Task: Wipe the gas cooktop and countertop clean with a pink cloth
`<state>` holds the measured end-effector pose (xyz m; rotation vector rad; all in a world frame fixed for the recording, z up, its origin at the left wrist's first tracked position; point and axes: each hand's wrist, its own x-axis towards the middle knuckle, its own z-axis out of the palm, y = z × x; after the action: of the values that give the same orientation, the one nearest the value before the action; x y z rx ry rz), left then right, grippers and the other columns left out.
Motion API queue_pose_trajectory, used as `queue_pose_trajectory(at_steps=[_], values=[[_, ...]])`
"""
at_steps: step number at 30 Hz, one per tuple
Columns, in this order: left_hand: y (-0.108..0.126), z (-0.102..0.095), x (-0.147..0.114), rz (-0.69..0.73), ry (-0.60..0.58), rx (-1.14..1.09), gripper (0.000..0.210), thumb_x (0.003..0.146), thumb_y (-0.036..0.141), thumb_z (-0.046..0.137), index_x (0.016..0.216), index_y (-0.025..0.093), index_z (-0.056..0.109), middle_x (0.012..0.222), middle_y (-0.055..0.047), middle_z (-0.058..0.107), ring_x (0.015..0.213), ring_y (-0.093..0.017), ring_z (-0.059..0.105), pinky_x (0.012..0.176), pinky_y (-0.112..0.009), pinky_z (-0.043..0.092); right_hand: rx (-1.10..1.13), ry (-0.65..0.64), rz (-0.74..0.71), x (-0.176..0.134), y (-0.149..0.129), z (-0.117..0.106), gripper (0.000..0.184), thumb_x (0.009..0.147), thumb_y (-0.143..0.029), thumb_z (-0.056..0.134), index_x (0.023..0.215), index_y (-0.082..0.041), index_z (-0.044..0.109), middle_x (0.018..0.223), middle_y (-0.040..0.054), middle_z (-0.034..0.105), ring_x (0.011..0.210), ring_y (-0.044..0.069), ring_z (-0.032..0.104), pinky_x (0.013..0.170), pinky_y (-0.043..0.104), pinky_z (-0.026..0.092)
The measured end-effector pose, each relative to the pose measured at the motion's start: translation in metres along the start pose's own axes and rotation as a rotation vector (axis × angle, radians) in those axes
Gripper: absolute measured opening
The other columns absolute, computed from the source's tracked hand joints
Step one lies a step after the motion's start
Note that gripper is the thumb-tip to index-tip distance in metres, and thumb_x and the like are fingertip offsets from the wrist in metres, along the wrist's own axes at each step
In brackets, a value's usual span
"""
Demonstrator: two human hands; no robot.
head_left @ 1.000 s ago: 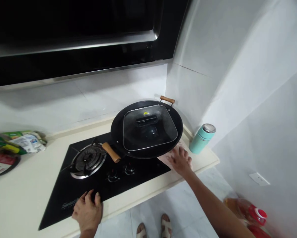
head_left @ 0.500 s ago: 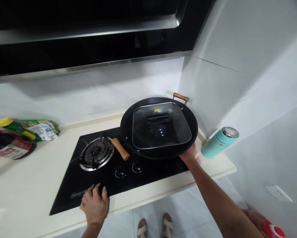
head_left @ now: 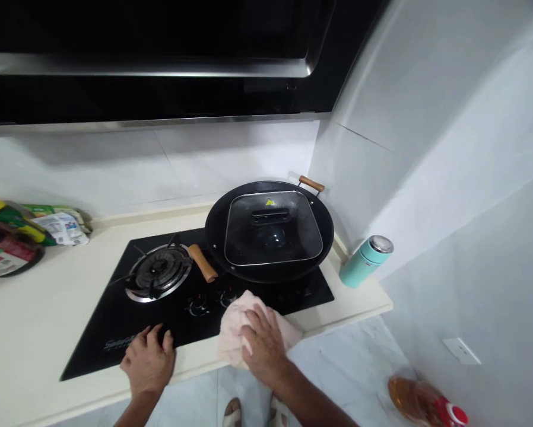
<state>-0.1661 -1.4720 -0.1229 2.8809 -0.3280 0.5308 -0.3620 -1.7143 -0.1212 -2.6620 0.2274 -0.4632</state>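
My right hand (head_left: pixel 263 345) holds a pale pink cloth (head_left: pixel 234 326) against the front edge of the black gas stove (head_left: pixel 177 323), and the cloth drapes over the counter's front strip. My left hand (head_left: pixel 149 359) rests on the stove's front left edge with its fingers apart, holding nothing. Just beyond the cloth are two control knobs (head_left: pixel 198 305). Behind them a black wok (head_left: pixel 266 274) with wooden handles sits over the right side of the stove. Inside the wok lies a square glass lid (head_left: pixel 273 237). The left burner (head_left: pixel 159 270) is uncovered.
A turquoise thermos (head_left: pixel 359 264) stands at the counter's right end by the wall. Sauce bottles (head_left: pixel 10 252) and food packets (head_left: pixel 66 228) lie at the left. Overhead hangs a black range hood (head_left: pixel 159 98). On the floor at right is a red-capped bottle (head_left: pixel 420 400).
My right hand has moved left and toward me, from beside the wok to the stove's front edge, with the pink cloth now in full view. My left hand stays at the stove edge.
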Motion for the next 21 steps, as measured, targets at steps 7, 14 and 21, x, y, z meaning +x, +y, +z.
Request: queue_pose_trajectory(at_steps=[7,14,21], values=[[0.001,-0.002,0.004,-0.029,-0.039,0.006,0.056,0.101,0.051,0.030,0.129,0.015,0.063,0.137,-0.020,0.058,0.129,-0.040,0.053,0.108,-0.058,0.041,-0.331,0.216,0.412,-0.081,0.134,-0.071,0.030,0.090,-0.027,0.060,0.118,-0.024,0.070,0.130,0.0118,0.063,0.119,0.032,0.052,0.108,0.053,0.038],[0.004,-0.004,0.007,-0.045,-0.058,-0.028,0.055,0.100,0.052,0.031,0.126,0.017,0.065,0.137,-0.019,0.060,0.129,-0.041,0.054,0.107,-0.060,0.043,-0.389,0.285,0.520,-0.149,0.258,-0.126,0.034,0.090,-0.028,0.047,0.115,-0.024,0.069,0.130,0.0112,0.065,0.121,0.029,0.056,0.100,0.046,0.045],[0.010,-0.009,0.003,-0.029,-0.064,-0.009,0.057,0.101,0.049,0.028,0.130,0.014,0.062,0.139,-0.021,0.056,0.132,-0.040,0.050,0.109,-0.058,0.040,-0.370,0.165,0.777,-0.139,0.301,-0.150,0.062,0.089,-0.027,0.043,0.150,-0.025,0.053,0.159,0.0137,0.047,0.143,0.032,0.045,0.107,0.053,0.045]])
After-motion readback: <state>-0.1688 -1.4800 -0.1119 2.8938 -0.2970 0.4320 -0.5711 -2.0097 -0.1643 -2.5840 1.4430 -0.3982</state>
